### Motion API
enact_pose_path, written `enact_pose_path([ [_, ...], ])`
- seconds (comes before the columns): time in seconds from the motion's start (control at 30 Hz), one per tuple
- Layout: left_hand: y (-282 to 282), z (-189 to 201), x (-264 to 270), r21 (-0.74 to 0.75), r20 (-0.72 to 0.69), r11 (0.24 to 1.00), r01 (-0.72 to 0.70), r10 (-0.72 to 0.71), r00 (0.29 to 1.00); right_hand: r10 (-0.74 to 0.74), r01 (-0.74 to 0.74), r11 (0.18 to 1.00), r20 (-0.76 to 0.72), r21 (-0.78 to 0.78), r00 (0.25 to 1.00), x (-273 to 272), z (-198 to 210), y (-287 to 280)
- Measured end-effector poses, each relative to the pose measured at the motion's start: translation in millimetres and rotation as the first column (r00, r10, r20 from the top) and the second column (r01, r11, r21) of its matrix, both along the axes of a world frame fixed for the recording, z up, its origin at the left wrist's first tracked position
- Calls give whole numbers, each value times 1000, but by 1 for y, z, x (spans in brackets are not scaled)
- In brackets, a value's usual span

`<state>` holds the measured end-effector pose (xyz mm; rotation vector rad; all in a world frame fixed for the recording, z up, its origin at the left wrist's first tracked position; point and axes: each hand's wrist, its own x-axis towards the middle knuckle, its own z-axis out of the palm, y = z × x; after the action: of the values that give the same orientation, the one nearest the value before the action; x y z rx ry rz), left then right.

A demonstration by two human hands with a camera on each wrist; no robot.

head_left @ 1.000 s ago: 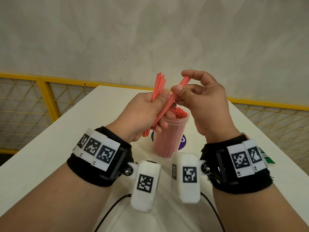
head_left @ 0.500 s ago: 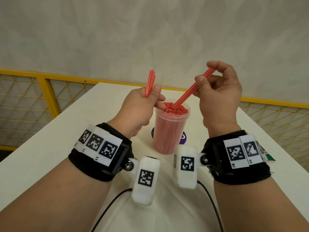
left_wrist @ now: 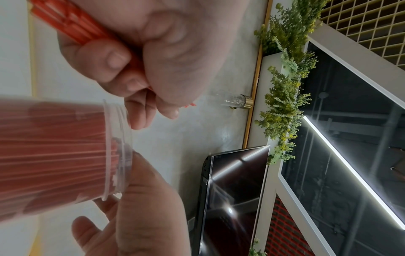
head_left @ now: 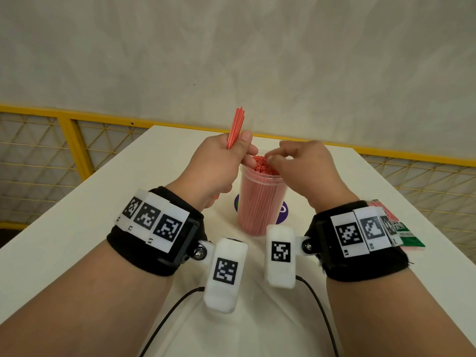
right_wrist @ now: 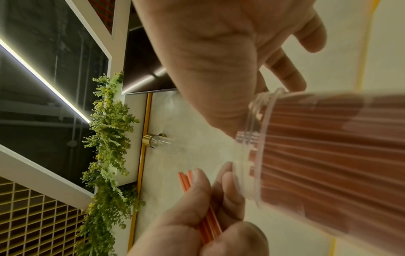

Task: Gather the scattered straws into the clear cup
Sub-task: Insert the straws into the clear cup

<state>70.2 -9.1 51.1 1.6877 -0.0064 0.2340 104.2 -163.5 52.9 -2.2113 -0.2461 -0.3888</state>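
Clear cup (head_left: 261,202) mouth crowded by both hands; open white table (head_left: 77,228) all around.

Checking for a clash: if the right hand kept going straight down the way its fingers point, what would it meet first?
Most likely the packed tops of the red straws in the clear plastic cup. The right hand hangs over the rim, fingertips at the straw ends; whether they touch already is unclear.

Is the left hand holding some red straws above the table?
Yes, in the head view the left hand grips a small bundle of red straws that sticks up beside the clear cup.
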Motion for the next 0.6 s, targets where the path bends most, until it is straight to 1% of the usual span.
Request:
enact_pose_path([
  [0.07, 0, 0, 0, 9, -1, 1000, 4, -4, 1000, 13, -13, 1000, -27, 11, 1000, 2, -2, -1],
  [0.2, 2, 2, -2, 33, -18, 999, 37, -36, 999, 0, -2, 992, 22, 124, 1000, 1, 1, -1],
  [0.27, 2, 4, -5, -43, -31, 989, 142, -143, 989, 1, -13, 984, 64, 177, 998, -2, 6, 0],
  [0.33, 0, 6, -8, -181, -33, 940, 291, -301, 953, 17, -42, 970, 107, 238, 994, -7, 12, 0],
  [0.4, -2, 7, -11, -252, -29, 882, 399, -419, 908, 26, -73, 931, 135, 357, 990, -12, 19, 1],
  [0.47, -3, 7, -12, -265, -26, 852, 453, -476, 879, 49, -103, 882, 129, 460, 990, -18, 26, 1],
  [0.5, -4, 6, -13, -266, -28, 844, 465, -489, 872, 81, -126, 864, 113, 487, 990, -21, 29, 1],
  [0.6, -5, 5, -14, -273, -40, 831, 485, -513, 857, 206, -208, 855, 57, 476, 977, -29, 32, 1],
])
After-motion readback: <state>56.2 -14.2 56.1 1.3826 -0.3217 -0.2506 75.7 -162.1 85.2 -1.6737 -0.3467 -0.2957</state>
